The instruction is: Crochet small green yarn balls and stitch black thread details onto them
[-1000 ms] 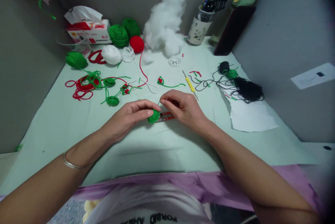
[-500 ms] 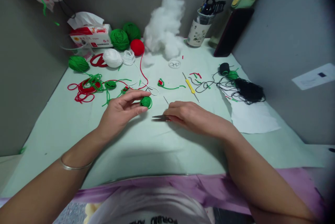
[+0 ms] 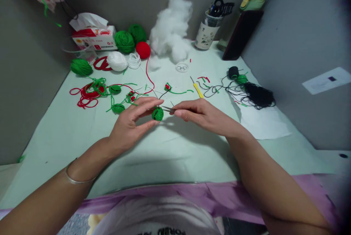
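Note:
Between its thumb and fingers, my left hand (image 3: 131,121) grips a small green crocheted ball (image 3: 158,114) with a dark line on it. A short black yarn end rises from the ball. My right hand (image 3: 196,112) is closed on small scissors (image 3: 168,109), whose blades point left, close beside the ball's top. The scissors' handles are hidden in the fingers. Left of my left hand lie two more green crocheted pieces, one of them a rounded piece (image 3: 117,108) with a dark line. A red and green crocheted bit (image 3: 168,87) lies just beyond the hands.
A yellow-handled crochet hook (image 3: 197,90) lies beyond my right hand. Black yarn (image 3: 259,95) is heaped at the right, tangled red yarn (image 3: 87,95) at the left. White stuffing (image 3: 172,26), a tissue box (image 3: 94,37), yarn balls and a pen cup (image 3: 207,33) line the back.
The scissors have swung up and away from me to the ball's top. The ball has moved right and turned, showing its dark line and black yarn end.

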`<state>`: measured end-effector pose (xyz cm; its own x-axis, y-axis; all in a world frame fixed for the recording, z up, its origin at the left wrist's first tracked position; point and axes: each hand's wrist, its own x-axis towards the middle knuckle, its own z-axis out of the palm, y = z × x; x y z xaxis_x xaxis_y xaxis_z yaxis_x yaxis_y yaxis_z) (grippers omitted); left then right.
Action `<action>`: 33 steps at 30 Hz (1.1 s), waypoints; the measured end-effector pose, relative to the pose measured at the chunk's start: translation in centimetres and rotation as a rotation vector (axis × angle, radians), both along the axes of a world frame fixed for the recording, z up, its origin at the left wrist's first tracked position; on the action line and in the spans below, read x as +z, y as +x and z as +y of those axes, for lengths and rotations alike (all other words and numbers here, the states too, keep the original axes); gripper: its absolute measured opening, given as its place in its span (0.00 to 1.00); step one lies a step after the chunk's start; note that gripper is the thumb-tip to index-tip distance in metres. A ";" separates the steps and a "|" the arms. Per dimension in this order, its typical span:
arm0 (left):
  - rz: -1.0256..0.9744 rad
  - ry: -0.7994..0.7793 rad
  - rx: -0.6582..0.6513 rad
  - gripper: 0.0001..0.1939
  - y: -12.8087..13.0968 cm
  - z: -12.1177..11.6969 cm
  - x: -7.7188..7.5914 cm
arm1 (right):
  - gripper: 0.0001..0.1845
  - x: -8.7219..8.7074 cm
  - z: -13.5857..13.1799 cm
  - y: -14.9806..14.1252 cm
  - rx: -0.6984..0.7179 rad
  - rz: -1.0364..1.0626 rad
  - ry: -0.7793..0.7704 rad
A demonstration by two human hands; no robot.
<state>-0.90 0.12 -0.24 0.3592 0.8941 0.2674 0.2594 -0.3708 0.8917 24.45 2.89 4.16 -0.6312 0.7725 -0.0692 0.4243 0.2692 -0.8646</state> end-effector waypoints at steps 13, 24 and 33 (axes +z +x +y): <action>0.046 0.077 -0.017 0.23 0.2 0.0 0.2 | 0.23 0.2 -0.2 -0.1 -0.002 -0.080 0.020; 0.042 0.007 0.009 0.22 0.5 -0.2 0.7 | 0.22 0.0 -0.3 -0.3 -0.007 -0.066 0.020; 0.067 0.087 -0.024 0.25 0.3 -0.3 0.5 | 0.19 -0.1 -0.3 -0.4 -0.018 -0.042 0.011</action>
